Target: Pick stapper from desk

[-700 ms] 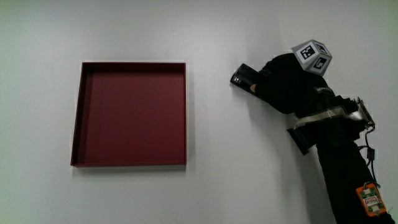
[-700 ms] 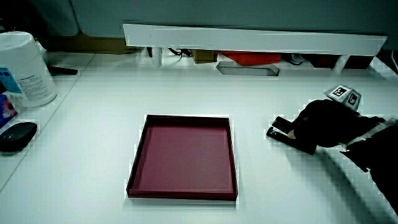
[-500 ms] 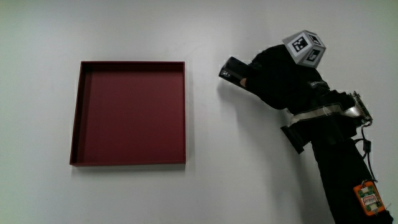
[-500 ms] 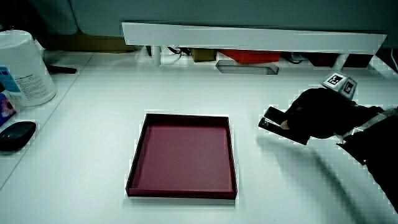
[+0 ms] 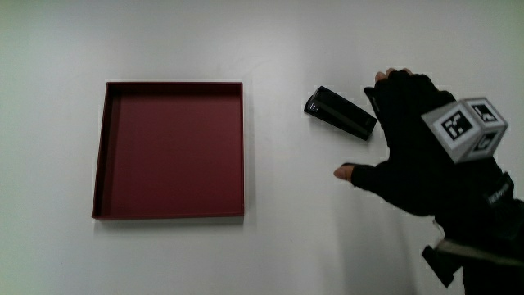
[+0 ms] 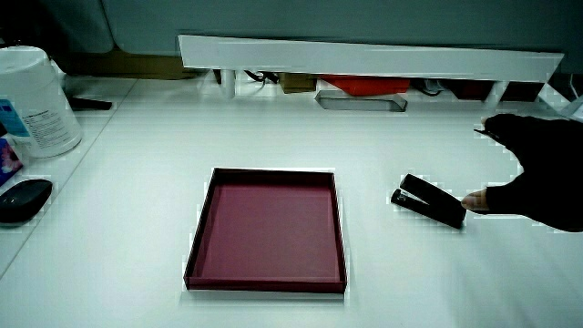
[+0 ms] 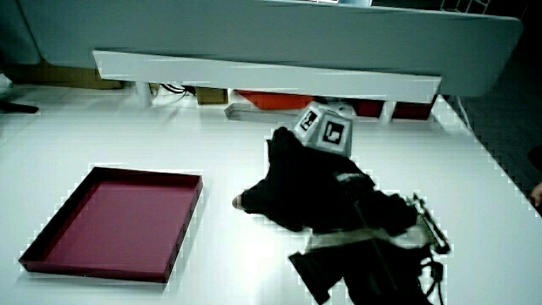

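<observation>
The black stapler (image 5: 340, 113) lies flat on the white table between the dark red tray (image 5: 172, 147) and the hand (image 5: 393, 139). The gloved hand, with the patterned cube (image 5: 467, 127) on its back, hovers beside the stapler, a little nearer to the person. Its fingers are spread and hold nothing; the thumb tip points toward the tray. In a side view the stapler (image 6: 428, 200) rests just off the thumb of the hand (image 6: 537, 173). In a side view the hand (image 7: 296, 182) covers the stapler.
The shallow square tray (image 6: 269, 228) holds nothing. A white canister (image 6: 36, 100) and a black mouse (image 6: 25, 199) stand at the table's edge beside the tray. A low white partition (image 6: 364, 55) runs along the table, farther from the person than the stapler.
The hand was curled on the stapler and had carried it a little toward the tray. Now the stapler lies on the table, released, and the hand has drawn back with fingers spread.
</observation>
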Demonstrator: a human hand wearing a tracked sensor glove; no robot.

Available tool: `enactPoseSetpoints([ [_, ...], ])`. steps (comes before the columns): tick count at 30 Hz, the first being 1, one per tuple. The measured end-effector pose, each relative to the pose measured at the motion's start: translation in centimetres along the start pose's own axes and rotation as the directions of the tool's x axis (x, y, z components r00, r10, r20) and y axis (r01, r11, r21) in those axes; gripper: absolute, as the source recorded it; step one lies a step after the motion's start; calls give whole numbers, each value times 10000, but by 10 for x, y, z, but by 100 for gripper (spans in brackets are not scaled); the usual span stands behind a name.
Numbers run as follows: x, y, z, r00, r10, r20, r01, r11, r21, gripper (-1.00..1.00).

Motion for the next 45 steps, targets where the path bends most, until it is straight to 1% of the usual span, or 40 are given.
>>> enactPoseSetpoints([
  [2,6,9,-5,9997,-91,-214,87,9998,-168,0],
  [4,16,18,-11,9992,-370,-139,366,9990,-259,0],
  [5,17,20,-14,9989,-414,-210,407,9986,-329,0],
  [6,17,21,-16,9989,-381,-286,373,9989,-287,0],
  [7,20,25,-19,9988,-449,-196,442,9985,-334,0],
  [8,17,25,-20,9992,-349,-198,342,9988,-355,0],
  [10,22,31,-24,9980,-590,-206,579,9971,-494,0],
  [13,26,36,-28,9976,-641,-278,624,9962,-605,0],
  [14,27,37,-29,9968,-775,-186,763,9954,-585,0],
  [15,28,38,-30,9966,-770,-295,750,9950,-655,0],
  [16,31,39,-31,9965,-786,-292,766,9951,-625,0],
  [20,30,39,-31,9974,-641,-338,628,9972,-401,0],
  [23,30,39,-31,9977,-606,-304,598,9978,-282,16],
  [27,30,39,-31,9986,-440,-289,443,9990,113,37],
  [28,29,38,-31,9990,-342,-291,350,9990,284,42],
  [30,26,36,-29,9996,-112,-273,132,9973,727,53],
  [32,29,37,-29,9995,-99,-308,130,9946,1027,63],
  [33,28,37,-29,9993,-19,-371,54,9955,944,68],
  [34,28,36,-28,9994,34,-339,4,9936,1133,74],
  [37,27,35,-29,9993,115,-357,-72,9929,1183,89],
  [38,25,34,-29,9993,227,-284,-185,9901,1390,95],
  [39,28,36,-30,9995,179,-248,-142,9898,1419,100],
  [40,26,35,-30,9992,233,-315,-187,9900,1399,100],
  [43,27,36,-30,9997,190,-182,-160,9885,1503,100],
  [45,23,33,-30,9992,345,-215,-310,9884,1487,100],
])
